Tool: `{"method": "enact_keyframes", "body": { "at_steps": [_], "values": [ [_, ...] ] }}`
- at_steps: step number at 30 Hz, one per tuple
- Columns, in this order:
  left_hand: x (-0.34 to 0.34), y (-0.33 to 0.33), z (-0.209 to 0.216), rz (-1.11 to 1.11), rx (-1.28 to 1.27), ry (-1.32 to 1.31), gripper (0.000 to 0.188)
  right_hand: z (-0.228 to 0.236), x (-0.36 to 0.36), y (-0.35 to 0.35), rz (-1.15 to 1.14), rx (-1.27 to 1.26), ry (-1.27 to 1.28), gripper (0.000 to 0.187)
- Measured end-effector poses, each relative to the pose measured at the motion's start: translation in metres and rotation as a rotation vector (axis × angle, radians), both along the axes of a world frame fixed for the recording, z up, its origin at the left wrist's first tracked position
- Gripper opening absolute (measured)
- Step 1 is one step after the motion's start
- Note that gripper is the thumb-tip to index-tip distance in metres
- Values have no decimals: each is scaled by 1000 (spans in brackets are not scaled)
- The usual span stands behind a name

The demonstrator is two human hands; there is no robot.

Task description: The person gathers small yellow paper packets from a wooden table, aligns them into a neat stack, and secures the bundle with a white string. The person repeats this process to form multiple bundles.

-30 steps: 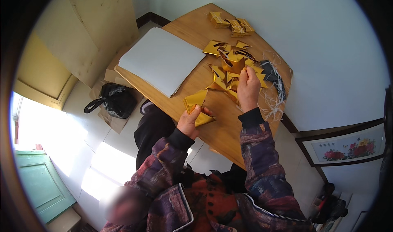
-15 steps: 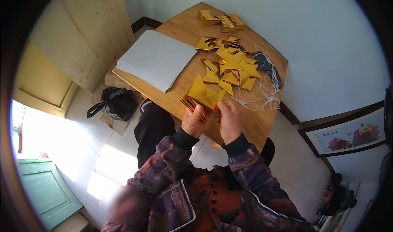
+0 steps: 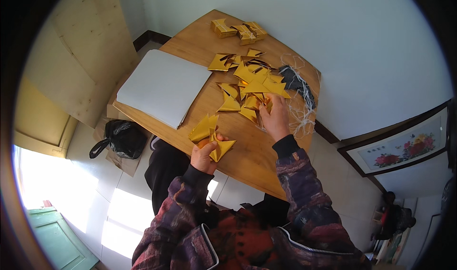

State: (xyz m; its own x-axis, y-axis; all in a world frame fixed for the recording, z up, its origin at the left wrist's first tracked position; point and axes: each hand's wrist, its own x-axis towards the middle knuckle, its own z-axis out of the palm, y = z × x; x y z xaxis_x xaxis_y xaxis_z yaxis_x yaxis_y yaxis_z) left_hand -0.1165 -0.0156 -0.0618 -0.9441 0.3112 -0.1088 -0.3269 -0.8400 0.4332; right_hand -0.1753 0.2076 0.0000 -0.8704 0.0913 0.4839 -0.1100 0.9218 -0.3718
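Near the table's front edge, my left hand point(image 3: 203, 158) is closed around several folded gold paper pieces point(image 3: 220, 151), their points spreading out on both sides of my thumb. My right hand point(image 3: 276, 117) reaches over the loose pile of folded gold paper pieces point(image 3: 254, 85). Its fingers pinch one piece at the pile's near right side; the fingertips are partly hidden. Tangled white strings point(image 3: 301, 122) and a dark grey cloth-like bundle point(image 3: 296, 82) lie just right of the pile.
A stack of large white sheets point(image 3: 162, 86) covers the left of the wooden table point(image 3: 190, 46). Tied gold paper bundles point(image 3: 245, 33) sit at the far end. A black plastic bag point(image 3: 124, 137) rests on the floor at left. A framed flower picture point(image 3: 400, 144) leans at right.
My right hand has left the gold papers in my left hand and moved up and right to the pile. My left hand has shifted left and slightly down, still holding its papers.
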Motion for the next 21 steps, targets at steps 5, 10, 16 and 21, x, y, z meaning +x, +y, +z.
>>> {"method": "enact_keyframes", "body": {
  "at_steps": [5,10,16,21],
  "values": [
    [1,2,-6,-15,-43,5,25,1,-44,13,-89,217,-480,59],
    [-1,2,-10,-10,-86,65,37,0,-40,12,-73,105,-401,48],
    [-5,3,-9,-81,-121,51,38,15,-16,13,-37,251,-244,21],
    [-5,6,-7,-71,-68,74,42,32,24,-22,135,165,165,10]
  ]
}}
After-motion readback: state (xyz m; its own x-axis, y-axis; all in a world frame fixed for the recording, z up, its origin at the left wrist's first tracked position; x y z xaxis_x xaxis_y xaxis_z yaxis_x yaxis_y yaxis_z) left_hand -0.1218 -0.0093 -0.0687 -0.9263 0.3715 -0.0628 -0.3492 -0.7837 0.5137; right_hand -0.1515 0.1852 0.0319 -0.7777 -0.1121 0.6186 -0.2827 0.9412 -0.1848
